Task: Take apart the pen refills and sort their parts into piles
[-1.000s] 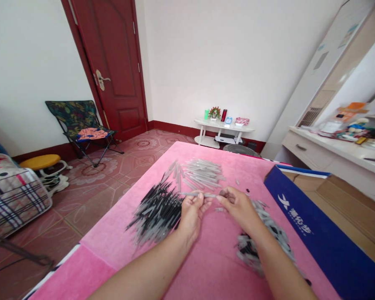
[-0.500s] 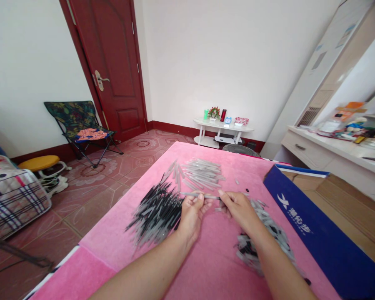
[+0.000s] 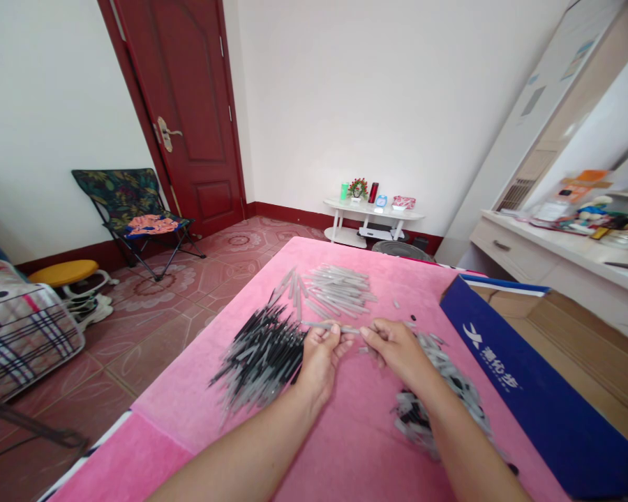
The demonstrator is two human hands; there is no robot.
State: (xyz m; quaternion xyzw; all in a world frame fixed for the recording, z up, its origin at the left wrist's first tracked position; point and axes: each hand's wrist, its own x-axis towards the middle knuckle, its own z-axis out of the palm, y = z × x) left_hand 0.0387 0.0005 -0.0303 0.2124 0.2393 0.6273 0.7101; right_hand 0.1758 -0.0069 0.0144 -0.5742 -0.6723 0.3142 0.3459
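My left hand point(image 3: 322, 355) is closed on a thin grey pen barrel point(image 3: 329, 325), held level above the pink table point(image 3: 345, 432). My right hand point(image 3: 392, 346) is pinched at the barrel's right end; what its fingertips hold is too small to make out. Left of my left hand lies a heap of black and grey pen parts point(image 3: 259, 352). Further back is a pile of grey barrels point(image 3: 338, 287). A heap of small grey and black pieces point(image 3: 439, 397) lies under and beside my right forearm.
An open cardboard box with a blue flap point(image 3: 507, 376) stands at the table's right edge. Beyond the table are a small white side table point(image 3: 371, 216), a folding chair point(image 3: 130, 209), a yellow stool point(image 3: 63, 272), a red door point(image 3: 188, 104) and a desk point(image 3: 555, 251) at right.
My right hand has moved slightly left, closing on the right end of the barrel. My left hand has stayed in place with the barrel.
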